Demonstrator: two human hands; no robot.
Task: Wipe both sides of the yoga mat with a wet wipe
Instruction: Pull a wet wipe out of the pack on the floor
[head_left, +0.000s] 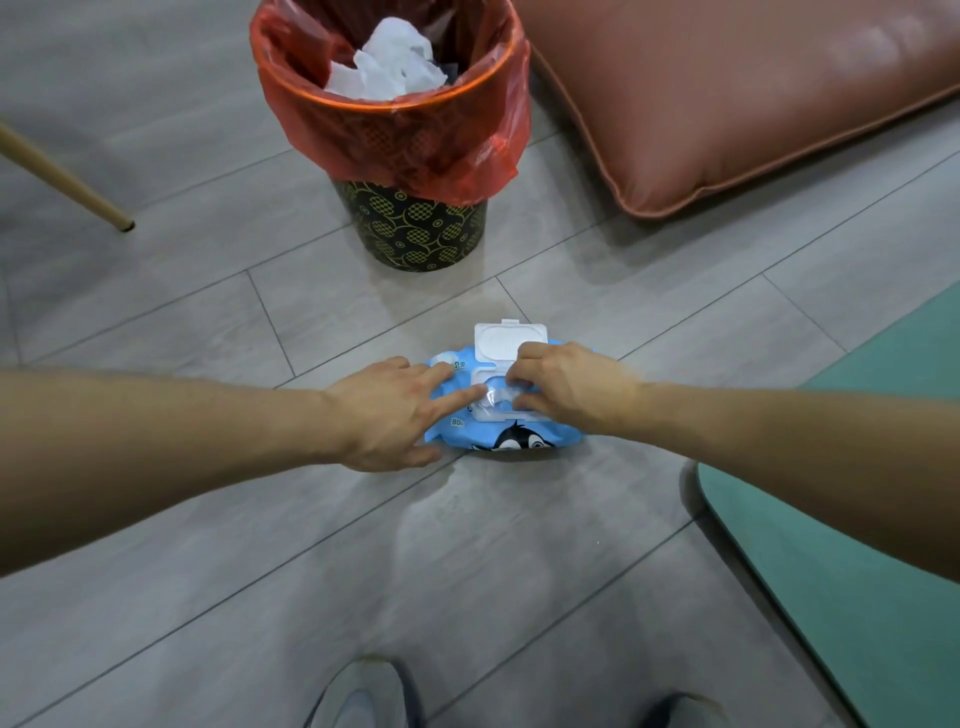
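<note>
The wet wipe I am after sits in the opening of the blue wipe pack, a crumpled, shiny white tuft poking up from the white plastic frame. My right hand curls over it, fingertips pinching the tuft. The pack's white flip lid stands open, folded back on the far side. The pack lies flat on the grey floor in front of me, with a cartoon penguin printed on its near edge. My left hand rests on the pack's left end, fingers straight and spread, the forefinger reaching to the frame and the thumb down on the floor beside the pack.

The yoga mat, a flat teal sheet with a rounded corner, lies on the floor to my right, apart from the pack.

Beyond the pack stands a black patterned waste bin lined with a red bag; crumpled white wipes lie inside. A brown cushion sits to its right, a table leg to its left.
</note>
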